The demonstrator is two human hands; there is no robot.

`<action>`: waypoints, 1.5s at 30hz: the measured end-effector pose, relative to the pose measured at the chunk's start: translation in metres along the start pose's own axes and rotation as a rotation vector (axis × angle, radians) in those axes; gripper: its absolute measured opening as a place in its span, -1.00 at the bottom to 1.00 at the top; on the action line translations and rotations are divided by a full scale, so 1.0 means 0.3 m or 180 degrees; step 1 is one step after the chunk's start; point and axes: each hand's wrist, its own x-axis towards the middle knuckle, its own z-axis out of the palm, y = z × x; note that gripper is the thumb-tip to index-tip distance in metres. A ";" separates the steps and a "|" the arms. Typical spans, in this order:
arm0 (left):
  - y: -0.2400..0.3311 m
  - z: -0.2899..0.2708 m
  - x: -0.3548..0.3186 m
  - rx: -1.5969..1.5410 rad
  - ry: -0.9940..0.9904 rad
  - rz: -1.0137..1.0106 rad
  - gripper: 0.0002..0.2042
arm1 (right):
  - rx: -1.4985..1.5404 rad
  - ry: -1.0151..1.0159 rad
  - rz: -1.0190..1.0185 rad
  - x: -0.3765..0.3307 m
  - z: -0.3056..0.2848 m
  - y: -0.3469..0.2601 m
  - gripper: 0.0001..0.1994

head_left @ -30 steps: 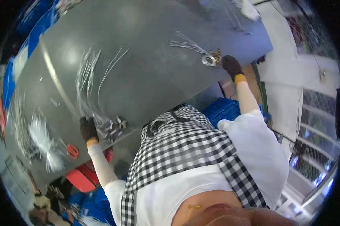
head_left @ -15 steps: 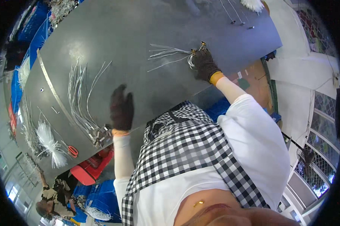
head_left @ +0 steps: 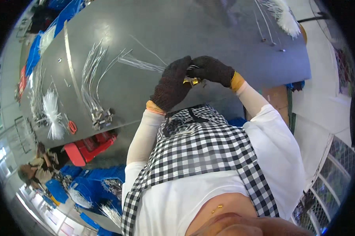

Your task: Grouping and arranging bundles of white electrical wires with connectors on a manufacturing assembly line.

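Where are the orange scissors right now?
The scissors lie at the left end of the grey table, between a white tuft and a wire bundle, far left of both hands.

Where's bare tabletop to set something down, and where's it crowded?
Free: the grey table between the loose wire bundle and the far white tuft; also right of the right hand. Crowded: the left edge with wires, white tuft, red scissors, and around the left hand.
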 end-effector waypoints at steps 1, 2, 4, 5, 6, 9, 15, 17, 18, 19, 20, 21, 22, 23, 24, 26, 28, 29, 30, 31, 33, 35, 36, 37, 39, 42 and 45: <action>-0.013 -0.018 -0.018 0.0041 0.0035 -0.0055 -0.39 | 0.0571 -0.0270 0.0148 0.034 0.011 -0.038 -0.71; -0.026 -0.040 -0.041 0.0055 -0.0105 -0.0535 -0.40 | 0.0574 -0.0343 0.0100 0.066 0.032 -0.063 -0.71; -0.045 -0.084 -0.119 0.0091 -0.0149 -0.1113 -0.41 | 0.1276 -0.0769 -0.0032 0.131 0.080 -0.109 -0.68; -0.063 -0.102 -0.175 0.0026 0.0013 -0.1253 -0.42 | 0.1258 -0.0893 -0.0086 0.164 0.112 -0.131 -0.68; -0.078 -0.120 -0.236 -0.0035 0.0187 -0.1406 -0.42 | 0.0804 -0.0954 -0.0242 0.196 0.157 -0.155 -0.69; -0.059 -0.172 -0.418 0.0155 0.0668 -0.1601 -0.43 | 0.0350 -0.1609 0.0015 0.278 0.257 -0.346 -0.66; 0.072 -0.287 -0.769 0.0947 0.1314 -0.2270 -0.50 | -0.0342 -0.2054 -0.2115 0.486 0.696 -0.415 -0.72; 0.086 -0.255 -0.912 0.1227 0.1044 -0.2817 -0.54 | -0.1013 -0.2757 -0.2526 0.526 0.879 -0.426 -0.75; 0.077 -0.216 -0.990 0.1590 0.0989 -0.3109 -0.53 | -0.1000 -0.2872 -0.2577 0.538 0.956 -0.430 -0.75; 0.072 -0.172 -1.051 0.1954 0.0909 -0.3411 -0.51 | -0.0986 -0.3134 -0.2478 0.537 1.029 -0.436 -0.75; 0.047 -0.122 -1.094 0.1933 0.0948 -0.3517 -0.51 | -0.0986 -0.3384 -0.2357 0.535 1.080 -0.430 -0.76; 0.018 -0.066 -1.139 0.1586 0.1295 -0.3632 -0.49 | -0.0971 -0.3504 -0.2370 0.525 1.123 -0.406 -0.76; -0.001 -0.046 -1.156 0.1256 0.1650 -0.3727 -0.48 | -0.1382 -0.3322 -0.2587 0.528 1.156 -0.386 -0.77; -0.022 -0.016 -1.162 0.1218 0.1691 -0.3807 -0.48 | -0.1797 -0.3112 -0.2789 0.533 1.177 -0.361 -0.77; -0.045 0.014 -1.146 0.0687 0.1846 -0.3805 -0.49 | -0.1797 -0.3222 -0.2827 0.545 1.176 -0.341 -0.77; -0.102 0.090 -1.110 0.0121 0.2100 -0.3824 -0.50 | -0.1457 -0.2630 -0.3635 0.597 1.113 -0.311 -0.75; -0.163 0.201 -1.060 0.0278 0.2091 -0.3699 -0.44 | -0.1321 -0.2640 -0.3680 0.640 1.042 -0.299 -0.74; -0.198 0.234 -1.025 0.0235 0.2169 -0.3742 -0.44 | -0.1153 -0.2547 -0.3706 0.655 1.007 -0.297 -0.73; -0.237 0.247 -0.987 0.0489 0.2347 -0.3450 -0.40 | -0.1176 -0.2624 -0.3719 0.669 0.971 -0.288 -0.73; -0.256 0.244 -0.948 0.0748 0.2503 -0.3157 -0.35 | -0.1624 -0.2700 -0.3377 0.678 0.933 -0.283 -0.71; -0.256 0.239 -0.918 0.0891 0.1857 -0.3595 -0.33 | -0.2691 -0.3080 -0.2833 0.677 0.885 -0.309 -0.68; -0.221 0.239 -0.945 0.0353 0.1079 -0.3817 -0.57 | -0.2358 -0.3155 -0.2638 0.633 0.875 -0.307 -0.74; -0.210 0.235 -0.979 0.0360 0.1080 -0.3838 -0.57 | -0.2007 -0.3200 -0.2428 0.608 0.881 -0.302 -0.78; -0.207 0.232 -1.020 0.0138 0.1160 -0.3726 -0.58 | -0.1993 -0.3189 -0.2413 0.578 0.899 -0.273 -0.78; -0.187 0.214 -1.081 -0.0065 0.1209 -0.3623 -0.60 | -0.0774 -0.2699 -0.1882 0.517 0.960 -0.225 -0.74; -0.106 0.100 -1.155 0.0650 0.2551 -0.3278 -0.76 | 0.0546 -0.2967 -0.0409 0.490 0.997 -0.406 -0.75; -0.034 -0.099 -1.153 0.0412 0.2319 -0.3458 -0.78 | 0.0820 -0.2369 -0.0300 0.481 1.009 -0.575 -0.77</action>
